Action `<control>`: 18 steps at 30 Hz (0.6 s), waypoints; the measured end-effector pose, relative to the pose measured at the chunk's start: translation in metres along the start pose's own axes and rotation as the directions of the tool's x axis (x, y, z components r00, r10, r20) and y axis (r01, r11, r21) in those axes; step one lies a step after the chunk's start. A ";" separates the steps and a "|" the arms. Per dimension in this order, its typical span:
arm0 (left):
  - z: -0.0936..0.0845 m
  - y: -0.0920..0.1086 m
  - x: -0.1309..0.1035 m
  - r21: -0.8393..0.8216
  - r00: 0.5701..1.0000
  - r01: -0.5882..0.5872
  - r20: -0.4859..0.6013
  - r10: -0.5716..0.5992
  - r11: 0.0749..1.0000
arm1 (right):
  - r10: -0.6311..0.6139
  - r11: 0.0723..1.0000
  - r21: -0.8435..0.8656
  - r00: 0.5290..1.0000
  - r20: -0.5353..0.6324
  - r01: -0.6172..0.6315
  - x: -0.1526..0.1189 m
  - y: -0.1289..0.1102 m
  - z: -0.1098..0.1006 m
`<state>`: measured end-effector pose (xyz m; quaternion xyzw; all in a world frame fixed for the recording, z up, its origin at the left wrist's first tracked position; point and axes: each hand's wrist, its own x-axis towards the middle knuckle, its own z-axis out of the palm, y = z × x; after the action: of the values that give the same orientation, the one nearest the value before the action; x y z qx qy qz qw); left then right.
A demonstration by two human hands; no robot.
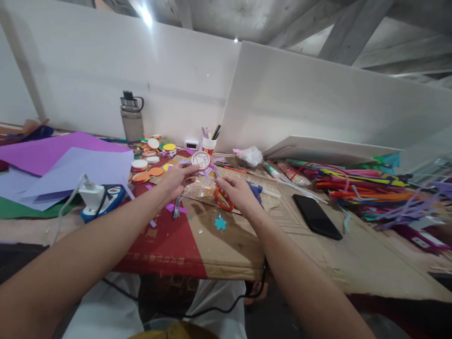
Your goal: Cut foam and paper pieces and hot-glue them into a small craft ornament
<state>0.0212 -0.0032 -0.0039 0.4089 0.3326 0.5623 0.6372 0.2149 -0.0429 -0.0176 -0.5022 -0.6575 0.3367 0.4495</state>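
Between the fingers of my left hand (180, 179) is a round white disc (201, 160) with a reddish rim and line drawing, purple paper strips sticking out around it. My right hand (235, 189) is closed just to the right of the disc, gripping scissors; their orange-red handle (223, 201) hangs below the fingers and a short grey part shows above. A blue glue gun (254, 190) lies partly hidden behind my right hand. Below the hands, a teal paper flower shape (220, 222) rests on the cardboard. A pen (176, 208) lies near purple scraps under my left wrist.
Purple and lilac sheets (84, 169) and a charger on a blue device (102, 202) are at left. Behind stand a bottle (132, 117), several discs (141, 177) and a pen cup (209, 143). At right are a black phone (317, 216) and colourful pipe cleaners (363, 188).
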 end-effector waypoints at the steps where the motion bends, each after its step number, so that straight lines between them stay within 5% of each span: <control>1: 0.000 0.000 0.000 0.013 1.000 -0.007 -0.006 0.007 1.000 | 0.001 1.000 0.001 1.000 0.000 -0.001 0.000 0.001 0.000; 9: -0.008 -0.005 0.008 0.125 0.998 -0.035 -0.040 0.040 0.992 | -0.007 0.998 0.058 0.996 -0.090 0.012 0.001 0.002 -0.003; 18: -0.008 0.003 0.006 0.059 0.992 -0.093 -0.077 0.097 0.994 | -0.052 0.998 0.014 0.977 -0.205 0.056 0.001 0.002 -0.012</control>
<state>0.0137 0.0044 -0.0046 0.4189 0.3532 0.5985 0.5844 0.2265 -0.0413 -0.0147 -0.5117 -0.6179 0.2776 0.5285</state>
